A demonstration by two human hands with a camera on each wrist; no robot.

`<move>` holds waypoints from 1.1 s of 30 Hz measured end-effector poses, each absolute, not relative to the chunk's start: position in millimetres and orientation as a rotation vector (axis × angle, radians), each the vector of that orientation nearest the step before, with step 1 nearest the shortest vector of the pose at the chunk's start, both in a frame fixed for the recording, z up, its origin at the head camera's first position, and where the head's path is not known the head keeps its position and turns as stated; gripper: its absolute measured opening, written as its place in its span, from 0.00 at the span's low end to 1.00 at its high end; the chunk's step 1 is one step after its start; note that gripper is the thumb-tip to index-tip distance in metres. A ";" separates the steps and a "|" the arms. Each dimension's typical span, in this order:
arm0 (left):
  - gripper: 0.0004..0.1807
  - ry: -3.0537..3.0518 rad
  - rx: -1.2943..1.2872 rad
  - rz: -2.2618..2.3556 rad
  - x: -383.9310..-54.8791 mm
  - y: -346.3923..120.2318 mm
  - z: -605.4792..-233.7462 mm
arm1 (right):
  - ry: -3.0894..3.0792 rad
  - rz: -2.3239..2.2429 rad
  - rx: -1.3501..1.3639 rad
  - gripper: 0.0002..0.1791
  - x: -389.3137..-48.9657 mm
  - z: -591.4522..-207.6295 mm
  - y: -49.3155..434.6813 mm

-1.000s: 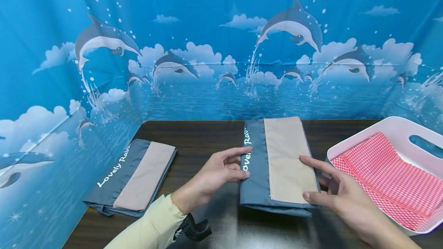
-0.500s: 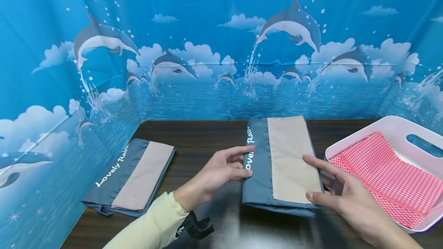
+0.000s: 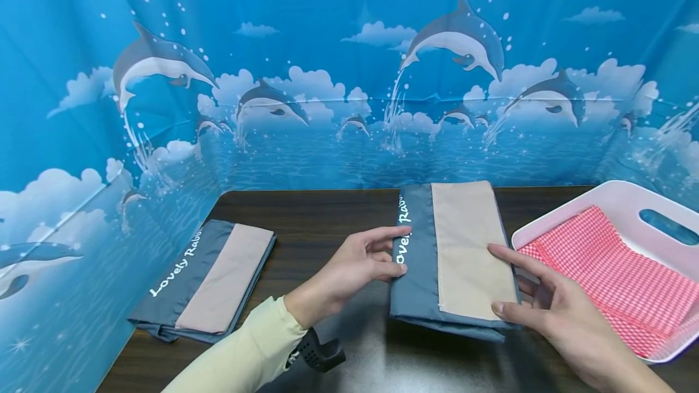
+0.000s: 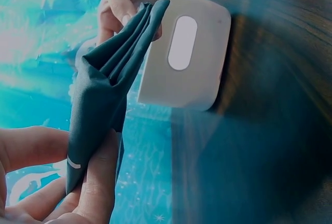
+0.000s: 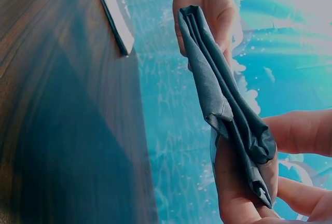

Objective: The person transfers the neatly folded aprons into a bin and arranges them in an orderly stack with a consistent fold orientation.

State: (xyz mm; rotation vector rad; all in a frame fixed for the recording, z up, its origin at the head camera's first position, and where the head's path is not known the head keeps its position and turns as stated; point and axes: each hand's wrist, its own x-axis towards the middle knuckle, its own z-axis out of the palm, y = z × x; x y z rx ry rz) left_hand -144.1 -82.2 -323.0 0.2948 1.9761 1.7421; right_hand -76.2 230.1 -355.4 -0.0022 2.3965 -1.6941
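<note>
Between my two hands a folded cloth, blue-grey with a beige panel and white lettering, is held above the table, tilted toward me. My left hand pinches its left edge between thumb and fingers. On the opposite edge my right hand grips, thumb and index finger on the beige face and other fingers behind. Both wrist views show this cloth edge-on, its stacked layers visible and the edge pinched by the left hand. A matching folded cloth lies flat at the left.
A white basket with a handle slot stands at the right, a red-and-white checked cloth inside. The dark wood table ends at a blue dolphin-print curtain. A black band sits at my left wrist.
Both hands have shifted slightly to the right with the folded cloth, keeping their grips. The cloth on the left stays in place.
</note>
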 end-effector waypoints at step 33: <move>0.32 2.045 0.328 1.723 -167.2 -45.8 -318.3 | 2.588 -1.550 0.231 0.56 -67.2 -350.0 239.2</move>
